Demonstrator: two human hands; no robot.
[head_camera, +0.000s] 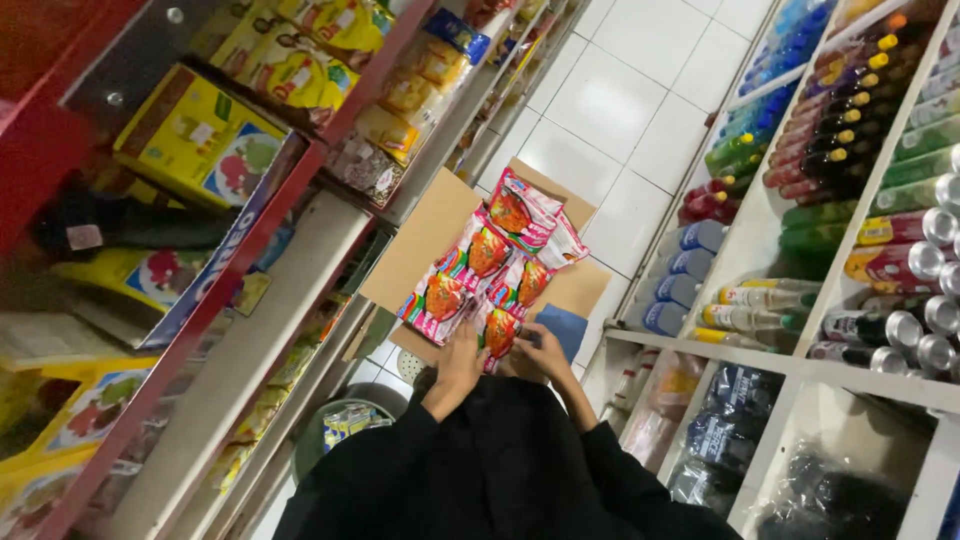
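Note:
A stack of pink and red snack packets (490, 265) lies on an open cardboard box (430, 235) that I carry in front of me in a shop aisle. My left hand (460, 362) rests on the near left packets, fingers around their edge. My right hand (540, 350) grips the near end of the packets by a blue item (562, 328) on the box. Both arms wear black sleeves.
Red-edged shelves (215, 300) on the left hold yellow boxes (200, 135) and packets. White shelves (800, 365) on the right carry bottles (830, 130) and cans (915, 260). White tiled floor (630, 90) runs down the aisle. A round bin (345, 425) stands below left.

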